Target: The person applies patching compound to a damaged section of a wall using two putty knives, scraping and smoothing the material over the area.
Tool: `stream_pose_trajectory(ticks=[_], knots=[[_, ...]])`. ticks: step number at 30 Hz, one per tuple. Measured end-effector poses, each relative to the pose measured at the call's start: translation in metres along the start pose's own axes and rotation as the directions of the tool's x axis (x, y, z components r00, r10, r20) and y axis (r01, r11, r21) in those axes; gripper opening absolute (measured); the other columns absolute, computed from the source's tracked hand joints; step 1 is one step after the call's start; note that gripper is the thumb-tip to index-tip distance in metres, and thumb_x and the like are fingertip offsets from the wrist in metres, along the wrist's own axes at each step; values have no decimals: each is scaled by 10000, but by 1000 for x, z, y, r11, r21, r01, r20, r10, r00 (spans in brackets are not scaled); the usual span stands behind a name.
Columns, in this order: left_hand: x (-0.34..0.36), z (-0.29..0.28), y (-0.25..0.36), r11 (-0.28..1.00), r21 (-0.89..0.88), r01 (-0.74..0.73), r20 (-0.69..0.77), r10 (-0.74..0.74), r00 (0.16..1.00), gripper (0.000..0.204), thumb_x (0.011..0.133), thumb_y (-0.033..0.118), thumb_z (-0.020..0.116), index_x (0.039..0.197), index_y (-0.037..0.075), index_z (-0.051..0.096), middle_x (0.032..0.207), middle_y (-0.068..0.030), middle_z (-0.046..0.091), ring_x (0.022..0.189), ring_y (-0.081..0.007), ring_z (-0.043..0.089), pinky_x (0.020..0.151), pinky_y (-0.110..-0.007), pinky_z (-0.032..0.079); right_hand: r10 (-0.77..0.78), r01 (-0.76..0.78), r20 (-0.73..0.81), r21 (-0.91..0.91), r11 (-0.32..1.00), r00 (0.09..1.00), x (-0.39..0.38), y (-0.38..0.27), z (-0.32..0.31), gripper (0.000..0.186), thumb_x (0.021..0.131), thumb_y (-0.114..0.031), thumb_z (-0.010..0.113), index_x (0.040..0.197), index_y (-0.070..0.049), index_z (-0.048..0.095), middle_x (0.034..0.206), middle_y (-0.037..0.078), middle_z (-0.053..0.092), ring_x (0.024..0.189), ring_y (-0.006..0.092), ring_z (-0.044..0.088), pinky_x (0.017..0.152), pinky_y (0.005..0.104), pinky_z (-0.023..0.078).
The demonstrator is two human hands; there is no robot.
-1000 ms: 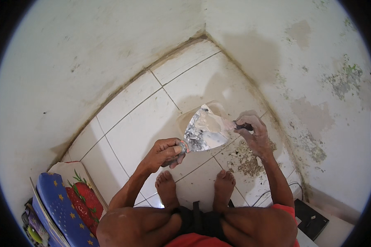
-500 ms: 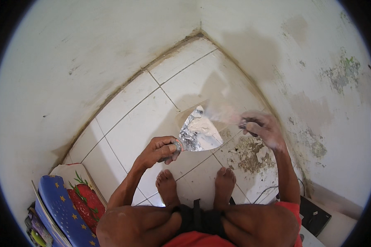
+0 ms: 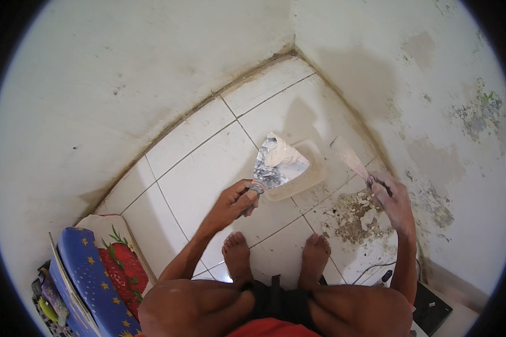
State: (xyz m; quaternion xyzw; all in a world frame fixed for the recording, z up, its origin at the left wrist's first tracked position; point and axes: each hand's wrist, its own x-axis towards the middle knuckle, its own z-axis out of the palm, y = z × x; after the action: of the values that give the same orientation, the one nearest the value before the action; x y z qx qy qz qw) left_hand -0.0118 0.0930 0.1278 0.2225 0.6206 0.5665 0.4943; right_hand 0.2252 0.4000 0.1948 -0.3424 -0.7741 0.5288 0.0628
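The right hand [image 3: 393,201], closed round a narrow scraper [image 3: 349,157], has swung it out rightward, away from the broad scraper [image 3: 269,174]. The left hand [image 3: 236,201] clasps the broad scraper, which carries pale paste [image 3: 279,153] and partly hides a tub [image 3: 312,177] on the tiled floor [image 3: 202,180].

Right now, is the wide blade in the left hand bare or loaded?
Loaded: pale paste sits heaped on the wide blade in the left hand.
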Motion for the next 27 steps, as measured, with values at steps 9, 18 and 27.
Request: stream_pose_trajectory(ticks=[9, 18, 27], knots=[[20, 44, -19, 990, 16, -142, -161, 143, 977, 421, 1011, 212, 537, 1380, 20, 474, 889, -12, 544, 760, -82, 501, 697, -247, 450, 36, -37, 101, 8, 999, 994, -24, -62, 23, 305, 927, -162, 635, 1165, 25, 675, 788, 61, 647, 591, 85, 559, 559, 257, 475], [19, 43, -29, 960, 237, -146, -171, 190, 967, 464, 982, 188, 595, 1392, 9, 473, 930, -51, 536, 794, -126, 500, 720, -267, 444, 109, -123, 175, 66, 990, 978, -13, -72, 19, 322, 924, -141, 642, 1167, 70, 669, 757, 82, 680, 557, 66, 552, 516, 233, 473], [23, 34, -26, 823, 453, -344, -89, 426, 900, 449, 944, 47, 609, 1382, 81, 517, 989, -113, 544, 816, -216, 534, 752, -311, 471, 119, -129, 145, 60, 990, 982, -22, -66, 20, 281, 915, -122, 659, 1147, 33, 693, 779, 58, 669, 573, 62, 543, 529, 235, 465]])
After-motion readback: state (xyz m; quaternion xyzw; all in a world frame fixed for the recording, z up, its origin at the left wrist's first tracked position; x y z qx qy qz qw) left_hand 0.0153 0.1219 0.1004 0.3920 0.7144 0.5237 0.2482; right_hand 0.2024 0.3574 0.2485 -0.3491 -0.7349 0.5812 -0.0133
